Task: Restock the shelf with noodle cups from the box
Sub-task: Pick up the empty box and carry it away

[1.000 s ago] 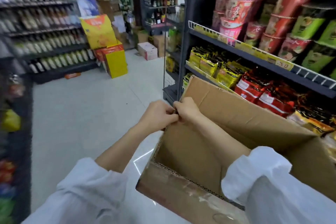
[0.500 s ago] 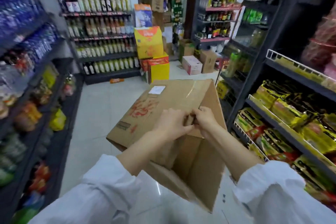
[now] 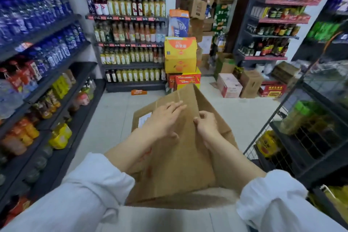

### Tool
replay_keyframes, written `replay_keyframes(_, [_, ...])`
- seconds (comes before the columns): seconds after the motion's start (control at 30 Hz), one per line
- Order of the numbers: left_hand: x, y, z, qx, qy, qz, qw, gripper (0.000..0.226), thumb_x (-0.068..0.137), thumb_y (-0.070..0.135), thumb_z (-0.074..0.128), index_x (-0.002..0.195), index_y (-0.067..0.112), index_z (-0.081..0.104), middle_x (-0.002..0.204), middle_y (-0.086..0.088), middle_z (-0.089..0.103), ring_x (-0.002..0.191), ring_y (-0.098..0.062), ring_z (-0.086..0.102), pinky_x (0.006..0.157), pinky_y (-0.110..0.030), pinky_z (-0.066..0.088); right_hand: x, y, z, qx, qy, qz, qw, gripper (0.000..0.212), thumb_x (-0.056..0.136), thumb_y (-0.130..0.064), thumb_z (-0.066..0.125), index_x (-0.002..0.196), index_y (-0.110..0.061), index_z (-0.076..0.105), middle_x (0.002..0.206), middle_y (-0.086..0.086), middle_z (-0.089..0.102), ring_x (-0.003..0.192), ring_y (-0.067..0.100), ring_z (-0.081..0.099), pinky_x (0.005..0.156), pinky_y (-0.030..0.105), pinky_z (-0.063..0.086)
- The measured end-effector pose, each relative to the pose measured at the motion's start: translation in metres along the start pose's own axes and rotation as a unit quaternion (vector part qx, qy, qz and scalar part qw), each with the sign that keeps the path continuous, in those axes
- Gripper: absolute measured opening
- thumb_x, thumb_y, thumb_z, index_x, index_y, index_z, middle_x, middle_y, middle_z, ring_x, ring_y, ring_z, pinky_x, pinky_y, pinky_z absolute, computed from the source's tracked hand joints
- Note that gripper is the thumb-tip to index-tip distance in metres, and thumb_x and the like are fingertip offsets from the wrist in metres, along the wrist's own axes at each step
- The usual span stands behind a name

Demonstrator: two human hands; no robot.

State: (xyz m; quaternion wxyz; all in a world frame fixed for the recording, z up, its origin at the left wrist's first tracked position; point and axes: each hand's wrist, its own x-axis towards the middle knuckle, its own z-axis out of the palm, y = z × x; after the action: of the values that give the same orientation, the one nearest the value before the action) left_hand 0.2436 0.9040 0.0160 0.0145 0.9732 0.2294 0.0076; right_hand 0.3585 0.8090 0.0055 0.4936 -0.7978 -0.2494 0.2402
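Observation:
A brown cardboard box (image 3: 175, 167) is held in front of me over the aisle floor, partly collapsed, its folded ridge pointing away from me. My left hand (image 3: 163, 118) lies flat on its left panel with the fingers stretched out. My right hand (image 3: 206, 124) grips the ridge on the right, fingers curled over the cardboard edge. No noodle cups are in view. The inside of the box is hidden.
Drink shelves (image 3: 43, 66) line the left of the aisle and a dark wire shelf (image 3: 308, 137) the right. Bottle shelves (image 3: 131, 43) stand at the far end, beside stacked yellow cartons (image 3: 180, 52) and loose boxes (image 3: 229, 84) on the floor.
The view swung left, away from the noodle cup shelf and down the aisle. The box has been folded flatter. My left hand let go of the edge and now lies flat.

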Motion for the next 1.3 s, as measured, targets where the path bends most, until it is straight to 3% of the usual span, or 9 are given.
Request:
replay_keyframes(0.13, [0.097,-0.027,0.011,-0.148,-0.123,-0.01,0.981,0.121,0.067,0.052,0.077,0.151,0.028,-0.006,0.159,0.0,-0.009,0.147,-0.023,-0.002,0.119,-0.045,0.012,0.1,-0.014,0.006,-0.107,0.017,-0.038,0.993,0.026,0.093,-0.017,0.051,0.111,-0.019,0.068,0.112,0.006,0.069,0.111,0.028,0.058,0.087,0.032,0.047])
replay_keyframes(0.2, [0.148,-0.041,0.021,-0.234,-0.096,-0.045,0.966,0.117,0.07,0.05,0.076,0.15,0.029,-0.006,0.159,-0.001,-0.008,0.147,-0.022,0.001,0.119,-0.041,0.015,0.152,-0.021,0.009,-0.125,0.014,-0.056,0.991,0.027,0.093,-0.016,0.051,0.112,-0.02,0.068,0.112,0.006,0.069,0.112,0.029,0.058,0.092,0.036,0.047])
replay_keyframes(0.33, [0.247,-0.084,0.037,-0.326,-0.034,-0.108,0.939,0.113,0.069,0.052,0.076,0.151,0.032,0.0,0.159,-0.004,-0.002,0.147,-0.022,0.007,0.116,-0.038,0.017,0.26,-0.04,0.017,-0.149,0.002,-0.096,0.984,0.025,0.092,-0.014,0.05,0.106,-0.017,0.071,0.106,0.007,0.07,0.108,0.028,0.058,0.079,0.025,0.039])
replay_keyframes(0.6, [0.445,-0.17,0.037,-0.335,0.004,-0.124,0.934,0.115,0.064,0.055,0.078,0.15,0.035,0.005,0.159,-0.003,0.002,0.145,-0.027,0.009,0.116,-0.046,0.021,0.468,-0.088,0.037,-0.144,-0.004,-0.104,0.984,0.026,0.092,-0.013,0.049,0.106,-0.019,0.071,0.103,0.004,0.071,0.104,0.027,0.06,0.085,0.029,0.046])
replay_keyframes(0.7, [0.514,-0.202,0.044,-0.346,0.017,-0.124,0.93,0.116,0.064,0.052,0.079,0.151,0.035,0.005,0.16,-0.002,0.001,0.146,-0.024,0.008,0.117,-0.043,0.021,0.54,-0.099,0.051,-0.149,0.006,-0.12,0.982,0.025,0.093,-0.013,0.048,0.106,-0.015,0.07,0.103,0.008,0.071,0.105,0.033,0.059,0.089,0.04,0.048])
replay_keyframes(0.93, [0.68,-0.285,0.061,-0.422,0.019,-0.114,0.899,0.114,0.064,0.039,0.083,0.15,0.036,0.008,0.16,0.002,0.0,0.146,-0.017,0.009,0.116,-0.035,0.017,0.719,-0.123,0.087,-0.169,0.024,-0.137,0.976,0.026,0.092,-0.009,0.044,0.093,-0.015,0.069,0.088,0.012,0.071,0.092,0.036,0.059,0.077,0.037,0.047])
replay_keyframes(1.07, [0.771,-0.33,0.072,-0.426,0.003,-0.138,0.894,0.115,0.066,0.036,0.082,0.151,0.033,0.005,0.159,-0.005,0.001,0.146,-0.023,0.011,0.118,-0.039,0.017,0.816,-0.14,0.113,-0.202,0.012,-0.125,0.971,0.025,0.094,-0.01,0.043,0.099,-0.013,0.067,0.095,0.014,0.069,0.097,0.037,0.059,0.075,0.036,0.045])
replay_keyframes(1.3, [0.89,-0.41,0.119,-0.452,-0.013,-0.181,0.873,0.11,0.075,0.027,0.078,0.15,0.033,-0.002,0.159,-0.007,0.002,0.146,-0.021,0.009,0.117,-0.037,0.017,0.961,-0.144,0.181,-0.242,-0.015,-0.11,0.964,0.033,0.095,-0.01,0.043,0.123,-0.01,0.059,0.109,0.018,0.068,0.108,0.038,0.058,0.091,0.039,0.046])
